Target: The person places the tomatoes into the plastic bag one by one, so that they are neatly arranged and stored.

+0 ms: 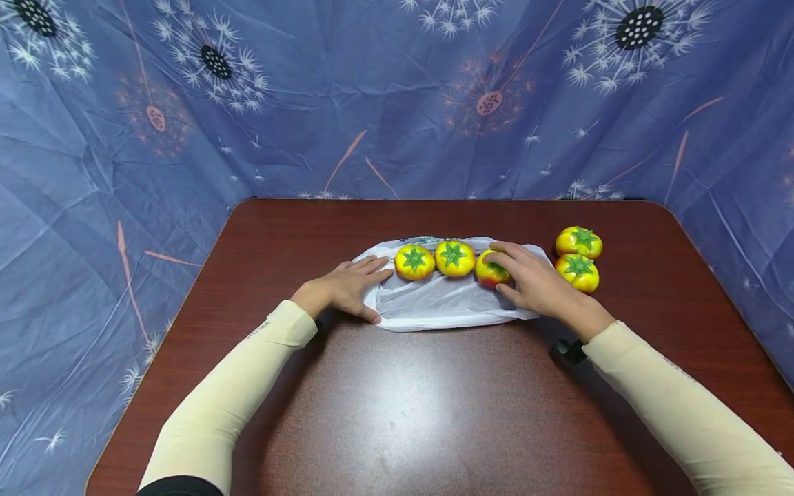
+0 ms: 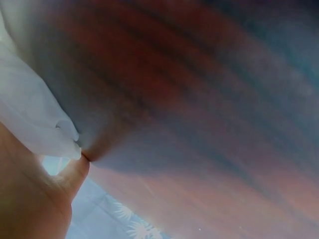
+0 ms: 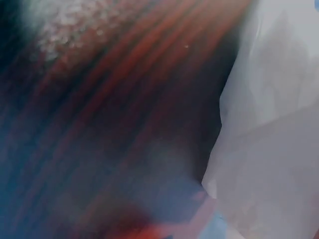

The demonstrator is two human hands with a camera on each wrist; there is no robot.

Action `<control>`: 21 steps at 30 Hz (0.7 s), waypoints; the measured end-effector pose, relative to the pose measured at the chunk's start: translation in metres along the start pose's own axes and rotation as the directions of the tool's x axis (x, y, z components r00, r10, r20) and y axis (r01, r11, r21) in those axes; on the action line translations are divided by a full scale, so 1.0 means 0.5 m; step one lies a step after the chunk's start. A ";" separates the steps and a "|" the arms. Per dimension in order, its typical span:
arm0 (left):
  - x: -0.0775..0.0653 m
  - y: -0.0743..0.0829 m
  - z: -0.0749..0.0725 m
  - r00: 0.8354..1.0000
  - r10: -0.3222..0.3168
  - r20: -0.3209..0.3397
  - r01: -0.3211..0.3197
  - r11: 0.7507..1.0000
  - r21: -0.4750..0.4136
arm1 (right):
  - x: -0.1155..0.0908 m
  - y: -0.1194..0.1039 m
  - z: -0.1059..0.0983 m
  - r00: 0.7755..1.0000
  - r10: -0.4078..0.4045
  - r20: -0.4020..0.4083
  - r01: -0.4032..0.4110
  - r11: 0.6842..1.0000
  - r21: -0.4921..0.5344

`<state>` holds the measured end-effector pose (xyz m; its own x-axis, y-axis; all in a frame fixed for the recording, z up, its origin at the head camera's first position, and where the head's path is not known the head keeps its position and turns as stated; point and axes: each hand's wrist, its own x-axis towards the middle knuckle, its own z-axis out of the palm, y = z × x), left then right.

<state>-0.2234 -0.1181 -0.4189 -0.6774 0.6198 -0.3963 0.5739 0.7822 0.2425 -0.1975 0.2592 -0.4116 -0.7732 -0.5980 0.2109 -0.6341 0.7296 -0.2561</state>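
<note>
Head | right fingers point(image 1: 510, 256) partly hide fruit point(image 1: 488, 273) | left wrist: table point(image 2: 169, 79) blurred

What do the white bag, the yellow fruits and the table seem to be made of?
The white bag looks like thin plastic film: crinkled and slightly see-through. The yellow fruits are glossy, with highlights and near-identical green star-shaped tops, so perhaps moulded plastic or foam, though I can't be sure. The table shows reddish-brown grain and blurred glare: probably varnished wood or wood-look laminate.
</note>
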 end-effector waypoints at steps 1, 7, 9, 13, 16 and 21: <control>-0.001 0.000 0.000 1.000 0.001 -0.001 -0.001 1.000 -0.001 | 0.002 -0.001 -0.001 1.000 0.008 0.010 -0.008 1.000 -0.006; -0.006 -0.006 -0.001 1.000 0.000 0.001 0.000 1.000 0.001 | 0.013 -0.008 -0.003 0.996 0.077 0.043 -0.074 0.995 -0.062; -0.006 -0.007 -0.002 1.000 0.001 0.005 -0.001 1.000 0.001 | 0.015 -0.010 -0.002 0.994 0.097 0.039 -0.093 0.991 -0.097; -0.003 -0.006 -0.004 1.000 0.003 0.009 -0.003 1.000 0.006 | 0.014 -0.012 -0.001 0.994 0.105 0.011 -0.102 0.981 -0.166; -0.001 -0.005 -0.006 1.000 0.000 0.011 -0.001 1.000 0.012 | 0.014 -0.010 0.002 0.995 0.096 -0.015 -0.097 0.978 -0.185; 0.003 -0.003 -0.006 1.000 -0.004 0.015 0.004 1.000 0.021 | 0.017 -0.006 0.004 0.995 0.084 -0.049 -0.092 0.976 -0.197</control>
<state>-0.2269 -0.1181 -0.4172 -0.6729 0.6155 -0.4103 0.5808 0.7831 0.2222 -0.2021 0.2512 -0.4111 -0.8230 -0.5174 0.2346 -0.5474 0.8327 -0.0837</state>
